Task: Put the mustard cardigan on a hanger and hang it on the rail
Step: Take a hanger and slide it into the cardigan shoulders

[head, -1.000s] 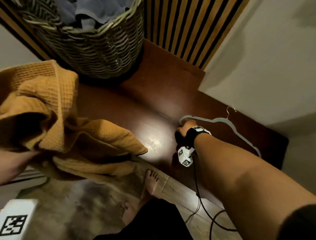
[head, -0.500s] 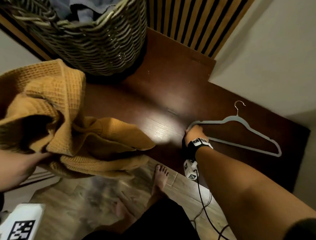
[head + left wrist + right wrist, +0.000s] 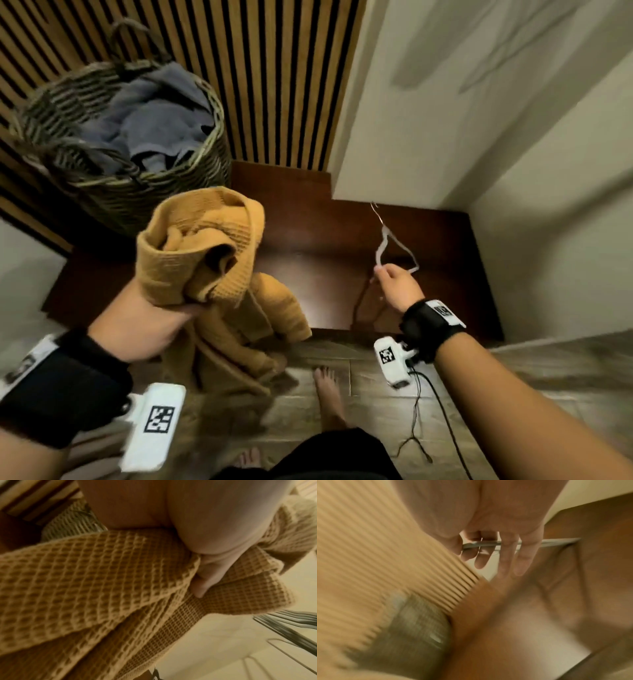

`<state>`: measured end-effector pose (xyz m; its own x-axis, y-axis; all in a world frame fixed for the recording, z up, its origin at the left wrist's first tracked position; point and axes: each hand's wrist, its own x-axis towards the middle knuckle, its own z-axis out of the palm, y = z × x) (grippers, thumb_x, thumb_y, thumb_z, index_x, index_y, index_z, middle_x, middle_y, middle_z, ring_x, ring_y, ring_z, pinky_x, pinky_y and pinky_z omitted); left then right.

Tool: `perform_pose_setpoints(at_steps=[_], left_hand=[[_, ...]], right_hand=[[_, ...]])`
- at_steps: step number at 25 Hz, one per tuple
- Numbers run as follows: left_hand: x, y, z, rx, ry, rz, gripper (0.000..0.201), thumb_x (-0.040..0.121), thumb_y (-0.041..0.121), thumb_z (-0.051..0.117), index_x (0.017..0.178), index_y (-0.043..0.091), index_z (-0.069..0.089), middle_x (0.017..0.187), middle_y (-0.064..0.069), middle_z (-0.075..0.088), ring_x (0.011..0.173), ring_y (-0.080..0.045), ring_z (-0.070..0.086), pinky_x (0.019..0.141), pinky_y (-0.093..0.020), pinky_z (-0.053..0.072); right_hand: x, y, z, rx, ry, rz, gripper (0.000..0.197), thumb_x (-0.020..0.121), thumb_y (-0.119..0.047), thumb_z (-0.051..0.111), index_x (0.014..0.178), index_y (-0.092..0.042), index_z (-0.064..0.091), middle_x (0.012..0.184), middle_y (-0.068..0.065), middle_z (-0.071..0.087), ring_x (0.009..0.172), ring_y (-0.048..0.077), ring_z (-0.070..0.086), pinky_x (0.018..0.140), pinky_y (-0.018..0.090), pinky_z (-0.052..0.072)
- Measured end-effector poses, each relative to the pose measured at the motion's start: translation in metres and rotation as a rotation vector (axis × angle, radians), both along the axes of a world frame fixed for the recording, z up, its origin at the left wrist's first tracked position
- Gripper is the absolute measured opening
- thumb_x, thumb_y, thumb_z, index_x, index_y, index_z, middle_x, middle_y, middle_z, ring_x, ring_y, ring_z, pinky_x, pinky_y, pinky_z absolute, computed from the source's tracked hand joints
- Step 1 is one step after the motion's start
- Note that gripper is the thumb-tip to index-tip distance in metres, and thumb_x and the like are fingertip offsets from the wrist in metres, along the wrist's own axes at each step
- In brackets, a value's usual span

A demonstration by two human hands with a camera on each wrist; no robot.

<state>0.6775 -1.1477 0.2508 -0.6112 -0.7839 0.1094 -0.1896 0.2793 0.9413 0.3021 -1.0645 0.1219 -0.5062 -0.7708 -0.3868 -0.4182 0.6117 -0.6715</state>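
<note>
The mustard cardigan (image 3: 219, 260) is held bunched in the left hand (image 3: 144, 322) just in front of the wicker basket (image 3: 116, 137), the grey hanger (image 3: 394, 250) is gripped by the right hand (image 3: 399, 286) well to the basket's right — neither threaded nor hung yet, it seems.

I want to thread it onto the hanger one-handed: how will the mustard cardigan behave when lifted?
Probably floppy: the mustard cardigan droops in folds from the left hand. Its thick waffle knit looks grippy, unlikely to slip. The thin hanger in the right hand seems light.
</note>
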Motion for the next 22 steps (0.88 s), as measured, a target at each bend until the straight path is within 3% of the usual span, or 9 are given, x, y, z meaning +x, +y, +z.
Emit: perform_pose_setpoints(at_steps=[4, 8, 10, 13, 15, 17, 19, 21, 22], left_hand=[[-0.022, 0.005, 0.038, 0.04, 0.103, -0.196, 0.054, 0.073, 0.02, 0.081, 0.121, 0.024, 0.056, 0.112, 0.047, 0.06, 0.113, 0.019, 0.053, 0.096, -0.001, 0.035], [-0.077, 0.023, 0.077, 0.012, 0.029, -0.498, 0.067, 0.08, -0.009, 0.071, 0.129, 0.034, 0.053, 0.125, 0.038, 0.059, 0.122, 0.01, 0.053, 0.102, -0.01, 0.038], [-0.109, 0.037, 0.093, -0.108, -0.022, -0.703, 0.068, 0.083, 0.003, 0.073, 0.134, 0.041, 0.048, 0.134, 0.039, 0.051, 0.129, 0.007, 0.047, 0.109, -0.016, 0.035], [-0.146, 0.052, 0.119, -0.18, -0.109, -0.835, 0.056, 0.082, 0.012, 0.076, 0.127, 0.036, 0.053, 0.119, 0.046, 0.057, 0.117, 0.016, 0.052, 0.1, -0.009, 0.039], [-0.165, 0.055, 0.134, -0.254, -0.135, -0.837, 0.044, 0.08, 0.025, 0.078, 0.121, 0.032, 0.065, 0.117, 0.027, 0.068, 0.112, 0.005, 0.061, 0.099, -0.02, 0.047], [-0.183, 0.053, 0.146, -0.323, -0.186, -0.81, 0.032, 0.082, 0.021, 0.075, 0.113, 0.025, 0.07, 0.108, 0.014, 0.073, 0.103, 0.002, 0.066, 0.092, -0.022, 0.051], [-0.194, 0.045, 0.152, -0.267, -0.235, -0.75, 0.023, 0.09, 0.014, 0.066, 0.113, 0.013, 0.069, 0.101, 0.008, 0.072, 0.09, 0.0, 0.067, 0.079, -0.017, 0.052], [-0.201, 0.041, 0.156, -0.156, -0.23, -0.612, 0.025, 0.089, 0.016, 0.064, 0.105, -0.003, 0.07, 0.093, -0.01, 0.071, 0.078, -0.018, 0.067, 0.065, -0.023, 0.055], [-0.206, 0.043, 0.164, -0.061, -0.189, -0.527, 0.021, 0.084, 0.018, 0.066, 0.095, 0.001, 0.072, 0.088, -0.007, 0.073, 0.076, -0.02, 0.066, 0.064, -0.023, 0.055]], right_hand=[[0.049, 0.057, 0.09, -0.438, -0.572, -0.433, 0.034, 0.101, -0.038, 0.045, 0.09, -0.012, 0.062, 0.093, 0.016, 0.07, 0.084, 0.032, 0.068, 0.077, 0.04, 0.051], [0.084, 0.095, 0.189, -0.615, -0.835, -0.254, 0.051, 0.071, -0.06, 0.068, 0.093, -0.016, 0.056, 0.094, 0.011, 0.07, 0.083, 0.026, 0.069, 0.075, 0.033, 0.053], [0.083, 0.105, 0.221, -0.676, -0.72, -0.171, 0.059, 0.065, -0.053, 0.085, 0.088, -0.008, 0.055, 0.082, 0.013, 0.064, 0.074, 0.019, 0.061, 0.068, 0.034, 0.051], [0.071, 0.123, 0.253, -0.73, -0.423, -0.173, 0.059, 0.067, -0.037, 0.087, 0.095, 0.005, 0.057, 0.09, 0.023, 0.065, 0.086, 0.03, 0.064, 0.088, 0.056, 0.052], [0.054, 0.144, 0.269, -0.82, -0.379, -0.211, 0.055, 0.064, -0.028, 0.086, 0.096, 0.006, 0.057, 0.088, 0.016, 0.059, 0.085, 0.029, 0.062, 0.087, 0.054, 0.049], [0.037, 0.169, 0.283, -0.88, -0.371, -0.216, 0.076, 0.058, -0.032, 0.09, 0.102, 0.015, 0.048, 0.091, 0.015, 0.053, 0.086, 0.029, 0.059, 0.085, 0.053, 0.048], [0.019, 0.192, 0.295, -0.901, -0.293, -0.18, 0.068, 0.059, -0.042, 0.088, 0.087, 0.006, 0.05, 0.086, 0.013, 0.048, 0.081, 0.027, 0.051, 0.08, 0.05, 0.045], [0.003, 0.211, 0.306, -0.879, -0.262, -0.165, 0.056, 0.057, -0.056, 0.084, 0.067, -0.019, 0.044, 0.077, 0.008, 0.042, 0.076, 0.025, 0.041, 0.076, 0.046, 0.038], [-0.007, 0.217, 0.312, -0.869, -0.257, -0.141, 0.055, 0.055, -0.061, 0.083, 0.064, -0.026, 0.042, 0.074, 0.007, 0.041, 0.075, 0.024, 0.039, 0.075, 0.046, 0.036]])
